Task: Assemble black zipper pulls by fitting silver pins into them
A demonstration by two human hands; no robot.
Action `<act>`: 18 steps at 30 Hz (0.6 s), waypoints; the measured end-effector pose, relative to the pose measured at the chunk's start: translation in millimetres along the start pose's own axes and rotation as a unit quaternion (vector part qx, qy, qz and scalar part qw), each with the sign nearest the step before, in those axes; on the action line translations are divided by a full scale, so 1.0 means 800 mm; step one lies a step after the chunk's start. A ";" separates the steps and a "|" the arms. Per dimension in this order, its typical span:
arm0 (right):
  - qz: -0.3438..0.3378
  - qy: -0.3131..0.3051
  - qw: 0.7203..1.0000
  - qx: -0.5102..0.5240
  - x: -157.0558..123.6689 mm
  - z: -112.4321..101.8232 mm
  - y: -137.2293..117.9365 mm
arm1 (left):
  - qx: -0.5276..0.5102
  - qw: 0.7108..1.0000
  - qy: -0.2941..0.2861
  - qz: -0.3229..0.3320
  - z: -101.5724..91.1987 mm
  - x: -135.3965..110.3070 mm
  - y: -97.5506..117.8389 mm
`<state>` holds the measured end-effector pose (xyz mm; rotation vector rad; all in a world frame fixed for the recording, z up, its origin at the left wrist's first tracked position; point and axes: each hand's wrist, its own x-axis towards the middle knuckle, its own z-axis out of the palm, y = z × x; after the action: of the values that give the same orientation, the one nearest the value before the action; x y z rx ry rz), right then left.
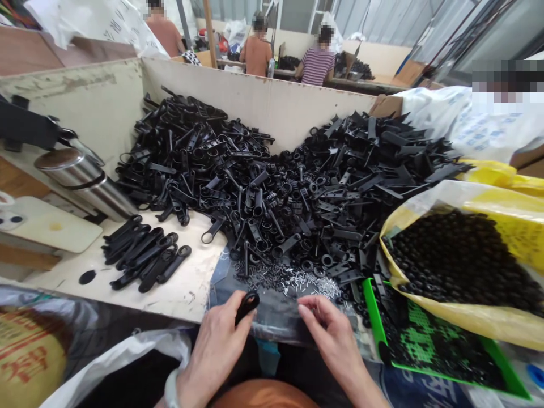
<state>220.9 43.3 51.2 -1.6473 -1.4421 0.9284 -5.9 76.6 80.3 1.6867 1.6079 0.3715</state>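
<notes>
My left hand (223, 331) is closed around a black plastic handle piece (247, 306) with a ring-shaped end that shows above the thumb. To its right, over the table's near edge, my right hand (329, 326) has thumb and forefinger tips brought close together. Whatever is between those tips, if anything, is too small to tell. Just beyond both hands lie silver metal pins (312, 281) and small dark pins (263, 276), spread on a dark cloth (272, 311). Several assembled-looking black handles (147, 252) rest side by side on the bench at the left.
A large heap of black plastic parts (255, 187) fills the bench's middle, against a wooden partition (255, 96). At the right stand a yellow-white bag (429, 309) of black rings and a green tray (505, 362). A steel flask (89, 184) leans left. Other people work behind the partition.
</notes>
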 end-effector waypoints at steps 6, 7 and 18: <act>-0.071 0.012 0.994 -0.084 0.032 -0.006 -0.006 | 0.164 0.981 -0.002 0.100 0.035 0.024 0.037; -0.075 0.012 0.993 -0.087 0.035 -0.004 -0.008 | 0.176 0.978 0.000 0.115 0.041 0.026 0.041; -0.133 -0.037 0.983 -0.121 0.045 0.011 -0.011 | 0.050 0.993 0.057 0.094 0.026 0.008 -0.003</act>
<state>212.5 80.8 53.4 -1.5515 -1.8340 0.6911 7.1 75.6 63.3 1.9320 1.5761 0.4962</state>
